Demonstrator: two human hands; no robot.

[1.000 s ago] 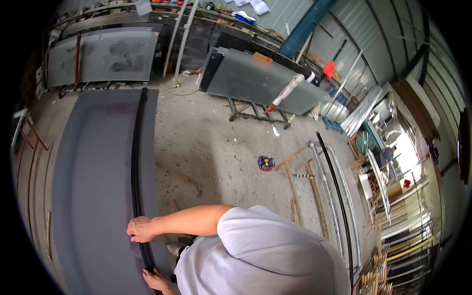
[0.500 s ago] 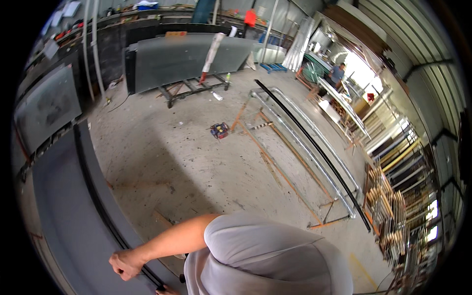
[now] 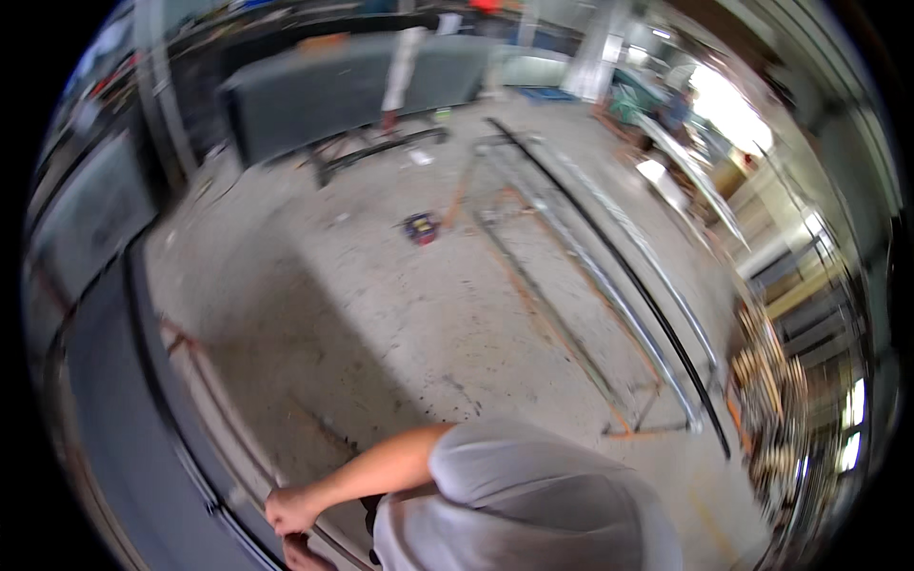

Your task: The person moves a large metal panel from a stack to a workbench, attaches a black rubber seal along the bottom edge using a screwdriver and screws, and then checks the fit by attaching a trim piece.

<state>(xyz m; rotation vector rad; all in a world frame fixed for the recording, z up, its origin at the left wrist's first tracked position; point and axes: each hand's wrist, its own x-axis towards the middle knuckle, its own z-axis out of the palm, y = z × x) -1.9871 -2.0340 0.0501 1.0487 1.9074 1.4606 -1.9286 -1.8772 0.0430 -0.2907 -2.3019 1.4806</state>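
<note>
My right hand (image 3: 290,509) is closed, held just beyond the right edge of a long grey panel (image 3: 119,381) at the left. What its fingers hold, if anything, is hidden. Close below it my left hand (image 3: 303,552) shows only in part at the lower edge, blurred, its fingers hard to read. A black strip (image 3: 164,411) runs lengthwise along the panel, with a small dark piece (image 3: 211,507) on it near the hands. A thin brownish bar (image 3: 228,419) runs beside the panel and passes by my hands.
Ahead, grey sheets (image 3: 309,95) lean on a low wheeled rack (image 3: 376,152). A dark red-and-blue tool (image 3: 420,228) lies on the floor. To the right, a long black bar (image 3: 609,243) rests on a metal trestle frame (image 3: 590,276). A blurred person (image 3: 676,109) is far off.
My right hand has left the black strip and moved right, past the panel's edge. More of my left hand shows beneath it. The view has shifted and blurred.
</note>
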